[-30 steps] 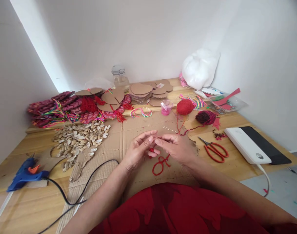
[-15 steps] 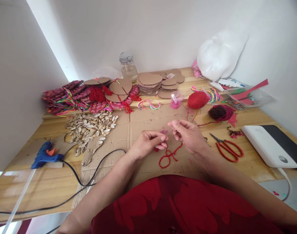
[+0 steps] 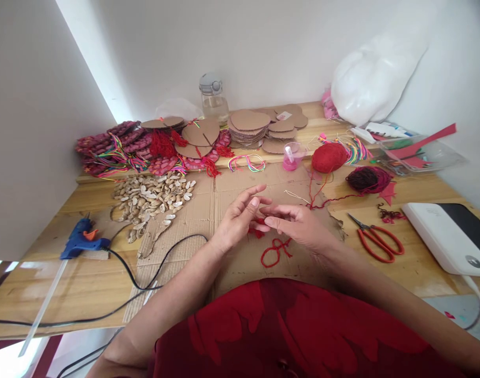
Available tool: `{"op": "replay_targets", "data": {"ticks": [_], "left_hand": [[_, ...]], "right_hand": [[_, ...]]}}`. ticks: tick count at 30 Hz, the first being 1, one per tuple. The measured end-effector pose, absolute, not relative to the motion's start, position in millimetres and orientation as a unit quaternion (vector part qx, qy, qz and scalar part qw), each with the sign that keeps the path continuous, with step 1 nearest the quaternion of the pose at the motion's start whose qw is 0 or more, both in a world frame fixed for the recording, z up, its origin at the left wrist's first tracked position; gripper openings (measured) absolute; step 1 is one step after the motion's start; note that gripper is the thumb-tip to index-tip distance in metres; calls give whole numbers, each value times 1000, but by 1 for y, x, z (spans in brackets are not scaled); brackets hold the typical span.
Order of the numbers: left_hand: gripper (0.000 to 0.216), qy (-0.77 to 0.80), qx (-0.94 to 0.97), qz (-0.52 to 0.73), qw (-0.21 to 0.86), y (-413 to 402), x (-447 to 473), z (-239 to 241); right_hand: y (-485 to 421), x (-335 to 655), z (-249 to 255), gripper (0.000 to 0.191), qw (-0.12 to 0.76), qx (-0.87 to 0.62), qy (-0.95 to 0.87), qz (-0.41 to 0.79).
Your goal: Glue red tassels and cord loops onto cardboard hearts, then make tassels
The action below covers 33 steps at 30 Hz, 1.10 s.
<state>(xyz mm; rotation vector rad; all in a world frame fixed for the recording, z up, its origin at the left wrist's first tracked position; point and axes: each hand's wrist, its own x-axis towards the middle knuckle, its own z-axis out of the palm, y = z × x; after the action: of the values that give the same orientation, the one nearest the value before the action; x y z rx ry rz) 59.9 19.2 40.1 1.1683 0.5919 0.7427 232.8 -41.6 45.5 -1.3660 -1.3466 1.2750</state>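
My left hand (image 3: 242, 215) is above the cardboard mat (image 3: 232, 184), its fingers stretched and apart. Close beside it, my right hand (image 3: 292, 223) reaches leftward with its thumb apart from the fingers. A bunch of red yarn (image 3: 257, 230) shows partly behind the fingertips of both hands; whether either one touches it is hidden. Just below, a looped length of red yarn (image 3: 269, 257) lies on the cardboard. A thin pale thread loop (image 3: 297, 196) rests beyond my right hand, near strands running from the red yarn ball (image 3: 329, 157).
Orange-handled scissors (image 3: 379, 242) and a white power bank (image 3: 440, 236) lie at right. Peanut shells (image 3: 157, 194) and a blue glue gun (image 3: 82, 239) with its cord are at left. Cardboard discs (image 3: 249, 123), a bottle (image 3: 214, 100) and a pink cup (image 3: 292, 156) stand behind.
Both hands have loosened from their pinches and come closer together, the right one moving left and down. The pale thread loop now shows on the cardboard. The view has shifted slightly.
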Motion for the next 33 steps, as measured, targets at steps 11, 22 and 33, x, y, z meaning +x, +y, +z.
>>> {"op": "replay_targets", "data": {"ticks": [11, 22, 33], "left_hand": [[61, 277, 551, 249, 746, 21, 61, 41], [45, 272, 702, 229, 617, 18, 58, 41], [37, 274, 801, 208, 490, 18, 54, 51]], "right_hand": [[-45, 241, 54, 21, 428, -591, -594, 339], [-35, 242, 66, 28, 477, -542, -520, 456], [-29, 236, 61, 31, 547, -404, -420, 601]]}}
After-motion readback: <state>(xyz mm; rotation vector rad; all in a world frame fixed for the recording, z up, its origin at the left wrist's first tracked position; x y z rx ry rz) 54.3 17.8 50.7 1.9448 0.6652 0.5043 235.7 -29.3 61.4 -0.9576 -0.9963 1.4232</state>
